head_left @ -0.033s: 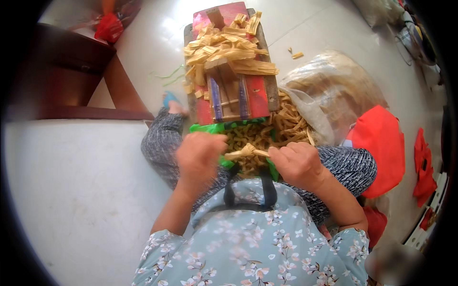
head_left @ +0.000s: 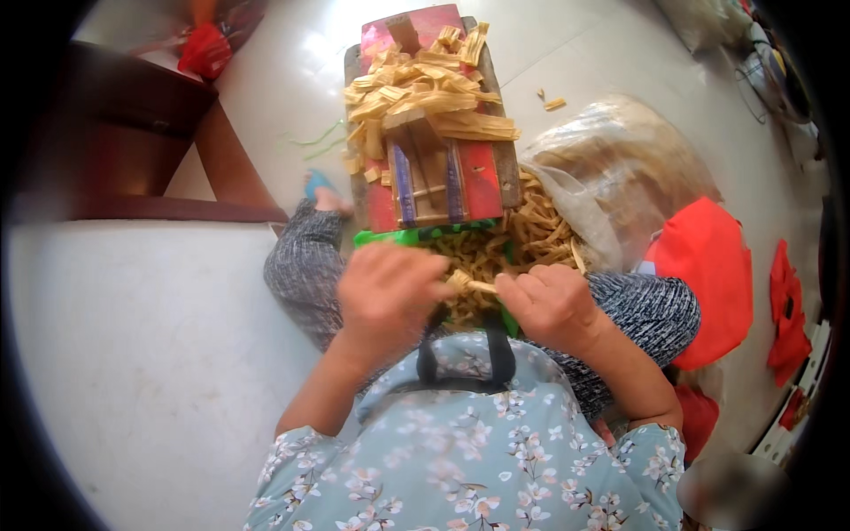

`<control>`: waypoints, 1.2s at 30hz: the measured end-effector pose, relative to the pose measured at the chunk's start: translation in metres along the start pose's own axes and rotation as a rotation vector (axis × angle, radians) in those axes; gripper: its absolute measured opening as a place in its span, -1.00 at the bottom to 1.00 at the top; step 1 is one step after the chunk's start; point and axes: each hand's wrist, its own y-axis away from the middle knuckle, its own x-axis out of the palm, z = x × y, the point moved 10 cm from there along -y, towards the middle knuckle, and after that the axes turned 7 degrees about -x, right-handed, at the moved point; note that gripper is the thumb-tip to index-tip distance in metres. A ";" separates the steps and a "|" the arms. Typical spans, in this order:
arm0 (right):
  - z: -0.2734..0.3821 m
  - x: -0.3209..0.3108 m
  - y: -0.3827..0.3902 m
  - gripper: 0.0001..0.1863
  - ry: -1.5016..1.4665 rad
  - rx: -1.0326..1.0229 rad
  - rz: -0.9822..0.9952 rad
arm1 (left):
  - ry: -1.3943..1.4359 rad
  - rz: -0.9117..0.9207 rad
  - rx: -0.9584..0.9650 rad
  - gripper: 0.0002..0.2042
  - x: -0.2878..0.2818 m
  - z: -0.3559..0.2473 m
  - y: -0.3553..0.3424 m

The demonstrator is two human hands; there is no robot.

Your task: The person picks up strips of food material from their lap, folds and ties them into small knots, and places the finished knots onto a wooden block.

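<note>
Between my hands is a pale yellow strip with a knot (head_left: 462,280) in it, which looks like bean curd skin. My right hand (head_left: 553,305) pinches the strip's right end between thumb and fingers. My left hand (head_left: 390,288) is blurred by motion, with its fingertips at the knot's left side. It hides the strip's left end, and its grip is unclear. Below them, in my lap, several similar knotted strips (head_left: 542,226) fill a green-edged bag (head_left: 385,238). Loose flat yellow strips (head_left: 434,80) lie piled on a red board (head_left: 479,181) just beyond my hands.
Upright wooden pieces (head_left: 413,133) stand on the board. To the right are a clear plastic bag (head_left: 651,146) and a red bag (head_left: 706,283). A dark wooden cabinet (head_left: 133,115) is at the far left, beside a white surface (head_left: 159,354). Small strip scraps (head_left: 555,104) lie on the floor.
My left hand has moved right, closer to the knot, and now covers the strip's left end. My right hand keeps its pinch almost in place.
</note>
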 end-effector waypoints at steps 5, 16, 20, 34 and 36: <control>0.014 0.009 -0.006 -0.90 -0.042 -0.088 0.093 | -0.092 0.369 0.253 -0.82 0.054 -0.021 0.029; -0.053 0.018 -0.023 -0.90 -0.171 0.110 0.122 | -0.018 0.169 -0.021 -0.80 0.025 0.037 -0.003; -0.093 0.010 -0.071 -0.91 -0.104 0.121 -0.082 | -0.013 -0.014 -0.139 -0.87 0.010 0.075 -0.047; -0.109 0.015 -0.021 -0.78 -0.156 0.211 -0.053 | 0.194 -0.132 -0.182 -0.87 -0.011 0.086 -0.022; -0.081 0.010 -0.027 -0.76 -0.091 0.094 -0.044 | 0.402 -0.093 -0.342 -0.85 -0.006 0.091 -0.009</control>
